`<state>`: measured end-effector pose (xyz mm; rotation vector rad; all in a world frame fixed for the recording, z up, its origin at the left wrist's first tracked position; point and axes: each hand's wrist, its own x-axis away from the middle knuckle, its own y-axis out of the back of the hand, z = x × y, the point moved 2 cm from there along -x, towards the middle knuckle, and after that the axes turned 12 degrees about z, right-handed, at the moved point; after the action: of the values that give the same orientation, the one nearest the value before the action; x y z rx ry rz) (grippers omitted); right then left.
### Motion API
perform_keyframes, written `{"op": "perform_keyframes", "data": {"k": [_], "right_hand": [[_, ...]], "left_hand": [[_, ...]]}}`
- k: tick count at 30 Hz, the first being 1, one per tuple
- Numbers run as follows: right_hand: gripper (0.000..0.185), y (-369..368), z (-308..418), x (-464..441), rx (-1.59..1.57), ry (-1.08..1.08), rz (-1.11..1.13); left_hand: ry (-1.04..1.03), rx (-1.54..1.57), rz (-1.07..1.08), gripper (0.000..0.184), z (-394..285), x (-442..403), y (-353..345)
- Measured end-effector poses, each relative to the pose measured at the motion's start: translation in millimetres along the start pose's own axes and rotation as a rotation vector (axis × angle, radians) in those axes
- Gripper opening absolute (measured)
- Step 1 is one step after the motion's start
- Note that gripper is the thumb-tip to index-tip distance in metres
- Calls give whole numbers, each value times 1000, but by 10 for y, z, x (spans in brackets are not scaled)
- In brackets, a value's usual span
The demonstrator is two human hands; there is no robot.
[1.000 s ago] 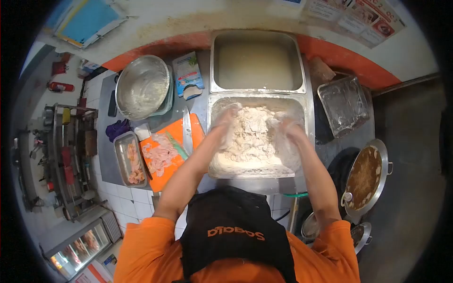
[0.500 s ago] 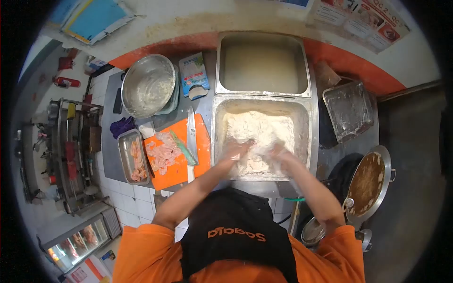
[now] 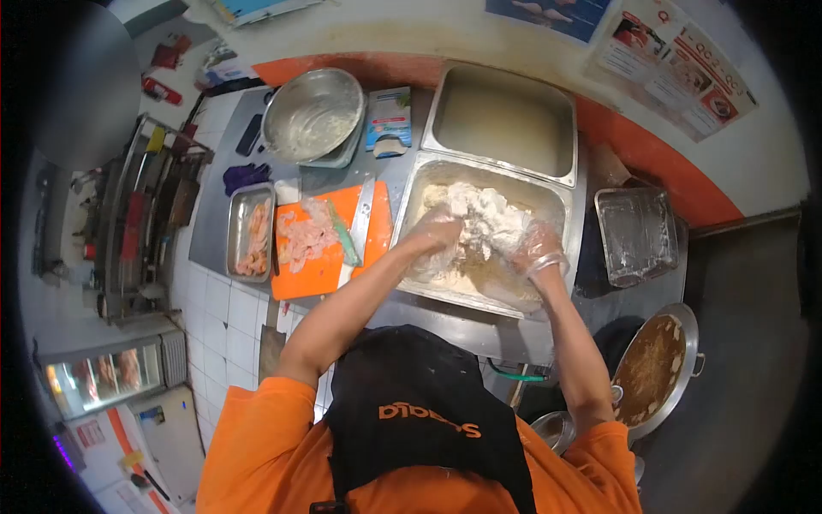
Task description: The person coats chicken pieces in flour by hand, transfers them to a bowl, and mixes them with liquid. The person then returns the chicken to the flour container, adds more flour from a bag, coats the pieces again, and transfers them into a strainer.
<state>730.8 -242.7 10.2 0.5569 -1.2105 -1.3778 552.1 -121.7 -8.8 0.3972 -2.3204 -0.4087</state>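
A steel pan of pale flour (image 3: 488, 214) lies in front of me; clumps in it look flour-coated, though what is inside them I cannot see. My left hand (image 3: 438, 233), in a clear plastic glove, is curled into the flour on the left side. At the right side my right hand (image 3: 539, 247), gloved the same way, has its fingers bent into the heap. Between them the flour is bunched up towards the back, and a thinner, darker patch of the pan floor shows. Some fingertips are buried in flour or blurred.
Behind stands a steel pan of cloudy liquid (image 3: 505, 120). Left are an orange cutting board (image 3: 300, 281) with raw meat pieces (image 3: 306, 240), a knife (image 3: 363, 214), a small meat tray (image 3: 251, 231) and a steel bowl (image 3: 312, 116). Right are a floury basket (image 3: 635, 231) and a wok of brown oil (image 3: 655, 364).
The view has turned and shifted. My hands have moved apart and gathered the flour into a heap towards the back, baring some of the pan floor. The pan now sits askew.
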Motion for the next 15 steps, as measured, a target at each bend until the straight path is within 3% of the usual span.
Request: {"op": "perform_keyframes", "data": {"k": [1, 3, 5, 6, 8, 9, 10, 11, 13, 14, 15], "right_hand": [[49, 40, 30, -9, 145, 41, 6], [44, 352, 138, 113, -58, 251, -114], [41, 615, 290, 197, -235, 334, -183], [39, 503, 182, 93, -36, 263, -187], [40, 553, 280, 135, -8, 85, -54], [40, 668, 387, 123, 11, 3, -2], [32, 870, 636, 265, -122, 160, -89], [35, 848, 654, 247, -95, 131, -71], [41, 712, 590, 193, -46, 59, -39], [41, 530, 363, 94, 4, 101, -138], [42, 616, 450, 88, -142, 141, -169]], "left_hand": [[56, 139, -61, 37, -72, 130, 38], [149, 205, -2, 42, -170, 273, 265], [-21, 451, -2, 36, 172, 202, 222], [71, 405, 10, 34, 38, 346, 384], [283, 465, 31, 30, -295, 711, 564], [182, 451, -4, 33, -260, 741, 600], [84, 436, -43, 37, -159, 777, 634], [-3, 423, -70, 43, -28, 830, 609], [-285, 624, -167, 42, 231, 933, 590], [-436, 712, -217, 42, 338, 998, 661], [-506, 777, -260, 41, 396, 1146, 780]]}}
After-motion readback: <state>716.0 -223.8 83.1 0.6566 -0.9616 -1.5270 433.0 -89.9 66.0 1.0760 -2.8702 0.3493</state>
